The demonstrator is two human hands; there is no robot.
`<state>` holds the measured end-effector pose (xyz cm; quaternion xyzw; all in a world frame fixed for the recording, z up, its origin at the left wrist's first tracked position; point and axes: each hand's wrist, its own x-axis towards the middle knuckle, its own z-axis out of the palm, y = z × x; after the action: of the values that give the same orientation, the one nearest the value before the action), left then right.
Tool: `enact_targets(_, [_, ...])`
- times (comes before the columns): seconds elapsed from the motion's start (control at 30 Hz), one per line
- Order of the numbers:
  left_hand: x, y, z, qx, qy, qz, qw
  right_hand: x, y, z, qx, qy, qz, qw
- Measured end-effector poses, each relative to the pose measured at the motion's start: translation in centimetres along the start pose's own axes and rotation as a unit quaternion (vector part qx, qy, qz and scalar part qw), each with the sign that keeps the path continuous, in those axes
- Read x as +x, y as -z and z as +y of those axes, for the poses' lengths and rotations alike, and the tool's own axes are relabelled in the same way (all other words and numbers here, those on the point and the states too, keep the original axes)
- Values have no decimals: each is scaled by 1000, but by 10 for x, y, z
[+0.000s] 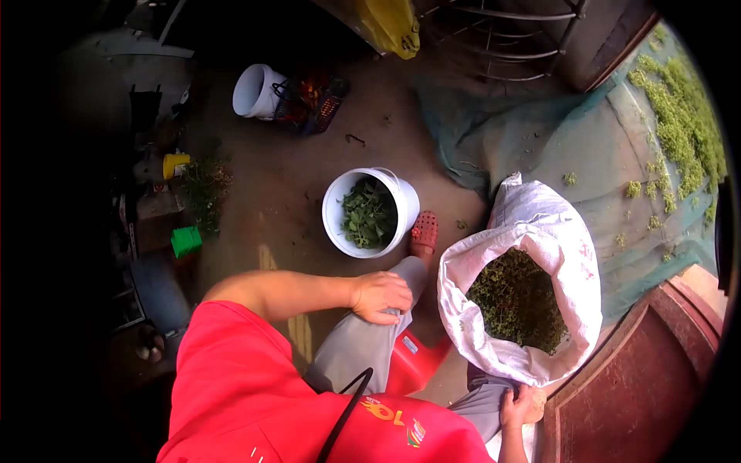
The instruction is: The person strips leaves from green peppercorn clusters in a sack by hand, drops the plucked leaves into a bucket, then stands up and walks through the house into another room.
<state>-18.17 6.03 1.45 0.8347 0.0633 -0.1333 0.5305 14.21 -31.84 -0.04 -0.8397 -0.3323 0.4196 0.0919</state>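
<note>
My left hand (pixel 381 297) lies over my bent left knee, fingers loosely spread on the grey trouser leg, holding nothing. Beyond that knee a white bucket (pixel 329 220) contains green leaves (pixel 368 214). My right hand (pixel 524 405) is by my right thigh, just below the rim of a white woven sack (pixel 532 202). Its fingers look curled, and what they hold, if anything, is hidden. The sack's mouth is rolled open, showing dark green-brown plant material (pixel 519 301) inside.
A red plastic stool (pixel 417 363) is under me. Green netting (pixel 532 131) with scattered plant bits spreads right, beside a dark red panel (pixel 633 378). Farther off are another white bucket (pixel 251 91), a dark basket (pixel 312 104), a green box (pixel 186 241) and a metal rack (pixel 517 77).
</note>
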Motion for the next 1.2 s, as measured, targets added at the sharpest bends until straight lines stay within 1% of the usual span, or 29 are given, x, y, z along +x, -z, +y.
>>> enact_targets(0.03, [-5,-9,5,0,38,17,999,-4,-6,-5,-12,-24,33,999])
enact_targets(0.07, [-11,-15,14,16,94,36,995,-7,-4,-15,45,-98,-3,994])
enact_targets(0.1, [-15,-16,26,10,178,25,984,-17,-14,-16,27,-167,31,985])
enact_targets(0.13, [-23,-37,29,6,271,71,960,-23,-12,-32,-15,-277,-21,960])
enact_targets(0.17, [-25,-51,38,-3,356,118,927,-37,-19,-31,50,-279,-28,958])
enact_targets(0.2, [-28,-46,60,-8,346,139,928,-54,-9,-53,32,-245,-54,967])
enact_targets(0.23, [-36,-38,79,-29,390,81,917,-71,-13,-49,-62,-197,-36,978])
enact_targets(0.27, [-47,-29,94,-50,432,26,900,-74,-6,-57,-72,-169,-44,982])
enact_targets(0.3, [-60,-30,93,-50,424,52,903,-76,1,-69,-70,-150,-64,984])
enact_targets(0.37, [-85,-40,73,-92,351,-55,930,-75,19,-91,-62,-124,-94,986])
enact_targets(0.4, [-100,-6,100,-203,395,-66,894,-70,31,-102,-57,-112,-104,987])
enact_targets(0.43, [-120,31,124,-314,429,-82,843,-63,40,-113,-53,-103,-117,986])
enact_targets(0.5, [-141,33,103,-368,469,-129,792,-51,60,-133,-37,-94,-133,986])
enact_targets(0.57, [-174,56,125,-290,495,-70,816,-34,74,-154,-17,-79,-147,986])
enact_targets(0.6, [-186,59,121,-285,496,-57,818,-24,79,-163,-6,-71,-150,986])
enact_targets(0.67, [-201,47,117,-81,474,-63,875,-11,88,-175,12,-59,-161,985])
enact_targets(0.7, [-207,41,121,-97,485,-14,869,-3,92,-181,16,-50,-167,985])
enact_targets(0.77, [-217,33,148,-150,502,117,843,15,96,-188,24,-28,-182,983])
enact_targets(0.8, [-218,29,165,-152,508,130,838,24,99,-189,24,-15,-188,982])
enact_targets(0.87, [-219,13,201,-261,528,230,774,36,103,-189,32,-1,-201,979])
enact_targets(0.9, [-222,-7,206,-267,528,221,775,41,105,-188,35,3,-206,978])
enact_targets(0.97, [-225,-48,211,-183,494,139,839,47,109,-190,36,11,-215,976])
enact_targets(1.03, [-221,-38,255,-213,493,9,843,56,109,-199,37,22,-224,974])
enact_targets(1.07, [-226,-76,242,-243,433,98,863,60,109,-203,36,27,-230,972])
enact_targets(1.1, [-225,-68,264,-244,435,102,861,63,107,-211,35,32,-235,971])
enact_targets(1.13, [-222,-50,303,-282,476,104,827,66,106,-219,33,39,-240,969])
enact_targets(1.17, [-223,-40,324,-319,514,105,789,68,104,-227,32,44,-248,967])
enact_targets(1.2, [-225,-61,316,-313,490,114,806,70,102,-237,30,50,-254,965])
